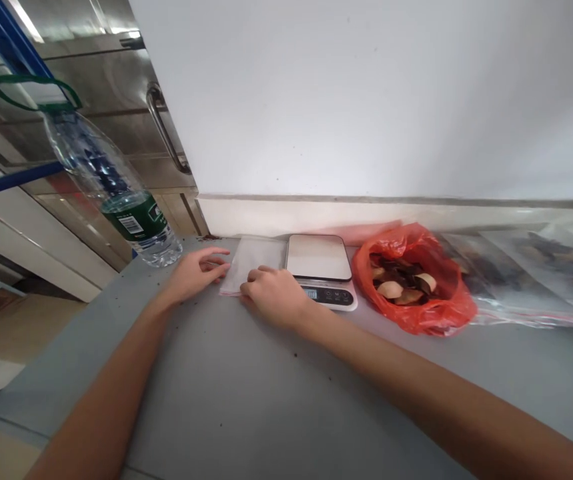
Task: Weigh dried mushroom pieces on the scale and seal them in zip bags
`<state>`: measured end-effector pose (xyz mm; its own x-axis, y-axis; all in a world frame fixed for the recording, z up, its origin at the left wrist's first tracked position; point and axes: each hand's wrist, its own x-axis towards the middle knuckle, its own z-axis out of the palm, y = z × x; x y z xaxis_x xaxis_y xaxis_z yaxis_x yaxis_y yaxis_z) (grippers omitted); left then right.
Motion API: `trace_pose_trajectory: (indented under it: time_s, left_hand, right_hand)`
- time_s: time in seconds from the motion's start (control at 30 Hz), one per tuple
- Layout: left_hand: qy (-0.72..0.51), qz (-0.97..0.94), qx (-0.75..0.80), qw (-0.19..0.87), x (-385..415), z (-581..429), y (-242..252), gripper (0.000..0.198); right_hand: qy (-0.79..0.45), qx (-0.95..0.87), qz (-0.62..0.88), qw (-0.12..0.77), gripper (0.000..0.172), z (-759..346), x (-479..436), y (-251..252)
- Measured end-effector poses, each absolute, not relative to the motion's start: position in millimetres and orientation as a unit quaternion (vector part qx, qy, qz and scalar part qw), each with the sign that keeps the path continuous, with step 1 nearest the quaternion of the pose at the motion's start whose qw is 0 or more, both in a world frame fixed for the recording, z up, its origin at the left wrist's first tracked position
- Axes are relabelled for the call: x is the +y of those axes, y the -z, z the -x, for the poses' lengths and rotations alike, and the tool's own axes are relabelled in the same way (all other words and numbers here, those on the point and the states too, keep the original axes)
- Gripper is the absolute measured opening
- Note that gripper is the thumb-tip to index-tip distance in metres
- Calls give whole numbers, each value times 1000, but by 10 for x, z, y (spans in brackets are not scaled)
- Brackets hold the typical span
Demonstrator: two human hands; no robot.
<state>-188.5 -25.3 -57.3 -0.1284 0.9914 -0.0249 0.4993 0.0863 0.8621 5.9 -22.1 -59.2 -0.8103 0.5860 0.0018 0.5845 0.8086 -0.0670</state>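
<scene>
A stack of clear plastic zip bags (259, 253) lies flat on the grey table, between my hands. My right hand (273, 293) is closed at the bags' lower right edge, its fingertips curled down on them; whether it pinches one is hidden. My left hand (197, 272) is at the bags' left side, fingers apart and holding nothing. A digital scale (319, 259) with a bare pale plate stands just right of the bags, its lit display partly behind my right hand. Right of the scale sits an open red plastic bag (413, 313) with brown and pale dried pieces inside.
A large water bottle (139, 217) with a green handle stands at the table's back left corner. Filled clear bags (541, 267) lie along the wall at right. A white wall (366, 100) rises behind the table (246, 413). Small dark crumbs dot the tabletop.
</scene>
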Motion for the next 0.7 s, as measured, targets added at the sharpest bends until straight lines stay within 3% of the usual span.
trace_pose_trajectory:
  time_s: [0.17, 0.33, 0.5, 0.7]
  left_hand:
    - [-326, -626, 672, 225, -267, 1841, 551, 27]
    - [-375, -638, 671, 42, -325, 1661, 498, 20]
    - [-345, -731, 585, 67, -345, 1163, 296, 24]
    - [-271, -854, 421, 140, -233, 381, 66, 27]
  right_hand:
    - [-81, -958, 273, 31, 29, -320, -251, 460]
    - [-150, -924, 290, 198, 21, -1024, -233, 186]
    - [-147, -829, 463, 278, 30, -1960, -152, -233]
    - [-75, -745, 631, 201, 36, -3019, 79, -315]
